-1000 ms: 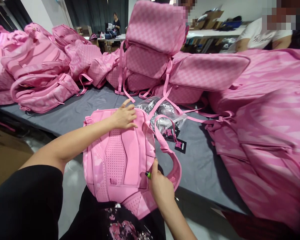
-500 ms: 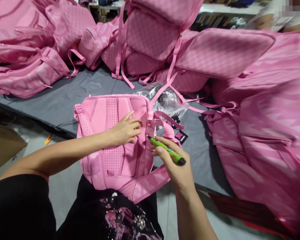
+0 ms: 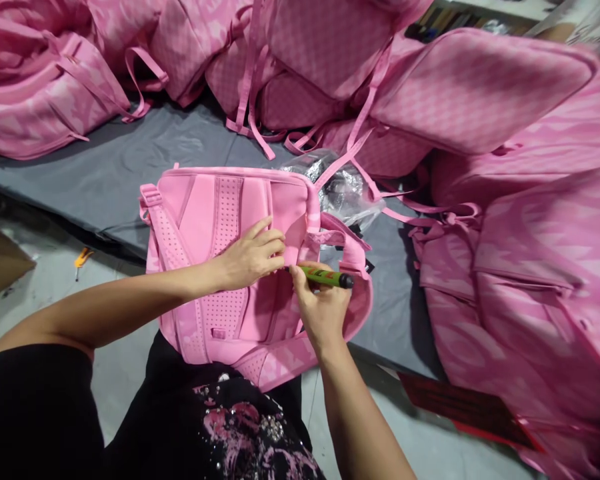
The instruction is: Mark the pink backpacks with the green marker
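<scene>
Pack location: pink backpack [image 3: 230, 213] lies back panel up across the near edge of the gray surface [image 3: 115, 177], near end overhanging at the person's lap.
Room left: gray surface between pack and pink bag [image 3: 55, 93].
Room right: narrower gray strip between strap loop and the pink pile [image 3: 525, 287].
Far side: clear plastic bag [image 3: 347, 190] just beyond far right corner; checkered bags [image 3: 480, 93] behind.
Pack direction: perforated strip runs away from person; buckle [image 3: 151, 195] at far left corner, padded strap [image 3: 293, 363] along near end.
Marker direction: green marker [image 3: 325, 275] lies near-level, long axis left-right, black end right, writing end left at left fingertips; tip contact unclear.
Left hand: [image 3: 253, 257] palm down on panel, fingers bent, forearm crossing from left; can't tell if pinching fabric.
Right hand: [image 3: 325, 307] fingers clenched round marker, forearm rising from lower right.
Floor: orange cutter [image 3: 83, 257], left.
</scene>
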Demonstrator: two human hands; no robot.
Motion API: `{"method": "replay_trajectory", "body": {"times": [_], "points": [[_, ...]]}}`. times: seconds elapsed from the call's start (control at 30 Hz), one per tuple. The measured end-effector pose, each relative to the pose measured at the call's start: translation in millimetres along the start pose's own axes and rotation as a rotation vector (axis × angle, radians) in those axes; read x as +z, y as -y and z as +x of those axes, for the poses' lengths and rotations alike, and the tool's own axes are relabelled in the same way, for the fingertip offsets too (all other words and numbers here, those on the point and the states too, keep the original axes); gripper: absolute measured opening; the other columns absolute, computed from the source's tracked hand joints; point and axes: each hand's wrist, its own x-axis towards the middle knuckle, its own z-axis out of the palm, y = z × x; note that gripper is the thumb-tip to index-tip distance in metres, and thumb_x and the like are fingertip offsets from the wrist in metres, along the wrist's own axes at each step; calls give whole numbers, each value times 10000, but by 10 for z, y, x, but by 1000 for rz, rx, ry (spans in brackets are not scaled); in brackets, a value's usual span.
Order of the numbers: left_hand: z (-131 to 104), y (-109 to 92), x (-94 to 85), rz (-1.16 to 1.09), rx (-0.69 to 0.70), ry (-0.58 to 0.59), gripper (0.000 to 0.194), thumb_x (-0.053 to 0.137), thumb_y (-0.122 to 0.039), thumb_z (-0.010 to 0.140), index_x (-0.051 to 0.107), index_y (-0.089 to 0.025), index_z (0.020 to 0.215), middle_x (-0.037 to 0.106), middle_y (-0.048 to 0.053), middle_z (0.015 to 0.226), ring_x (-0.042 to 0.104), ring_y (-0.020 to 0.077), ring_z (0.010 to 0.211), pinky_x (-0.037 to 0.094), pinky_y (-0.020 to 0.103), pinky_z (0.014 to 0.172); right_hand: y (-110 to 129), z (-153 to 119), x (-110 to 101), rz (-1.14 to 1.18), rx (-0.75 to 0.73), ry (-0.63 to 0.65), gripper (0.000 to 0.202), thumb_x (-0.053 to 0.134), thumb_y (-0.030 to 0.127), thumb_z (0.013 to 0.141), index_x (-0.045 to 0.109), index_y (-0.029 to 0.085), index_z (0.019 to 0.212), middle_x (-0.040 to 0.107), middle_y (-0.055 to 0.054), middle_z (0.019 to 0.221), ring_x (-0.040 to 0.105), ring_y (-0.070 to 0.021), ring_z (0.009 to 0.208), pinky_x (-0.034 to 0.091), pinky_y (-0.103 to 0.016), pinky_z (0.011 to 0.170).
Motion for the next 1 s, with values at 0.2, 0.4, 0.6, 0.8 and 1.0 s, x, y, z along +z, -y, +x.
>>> {"method": "replay_trajectory", "body": {"times": [0.2, 0.4, 0.6, 0.8, 1.0], "points": [[-26, -51, 21, 70, 1, -66, 139, 522, -170, 935, 619, -175, 835, 661, 30, 929, 559, 191, 1041, 391, 494, 1138, 14, -43, 14, 15, 10, 20, 274, 628, 434, 892, 683, 167, 924, 717, -49, 742, 623, -152, 535, 492, -283, 538], [-45, -60, 25, 68, -8, -87, 173, 493, -152, 944, 616, -177, 824, 659, 20, 903, 567, 185, 1018, 409, 484, 1127, 57, -75, 19, -43, -29, -17, 255, 614, 400, 906, 688, 156, 893, 726, -67, 777, 612, -144, 531, 484, -282, 533], [-53, -60, 28, 68, -7, -90, 163, 524, -221, 949, 615, -185, 819, 659, 20, 910, 567, 188, 1029, 402, 478, 1136, -6, -175, 18, -12, 41, -55, 256, 635, 417, 888, 684, 166, 903, 708, -58, 771, 617, -154, 569, 513, -302, 570], [-65, -67, 29, 61, -8, -114, 149, 522, -156, 934, 620, -178, 823, 668, 18, 925, 564, 182, 1044, 387, 463, 1151, 34, -144, 17, 45, 50, 36, 265, 642, 424, 885, 681, 172, 957, 715, -57, 809, 644, -161, 588, 524, -297, 573], [-68, -57, 66, 56, -22, -84, 181, 492, -139, 943, 638, -187, 849, 673, 14, 935, 561, 175, 1055, 391, 470, 1148, 95, 66, -70, -121, -28, 75, 284, 600, 426, 900, 692, 162, 850, 703, -56, 694, 614, -170, 522, 473, -293, 519]]}}
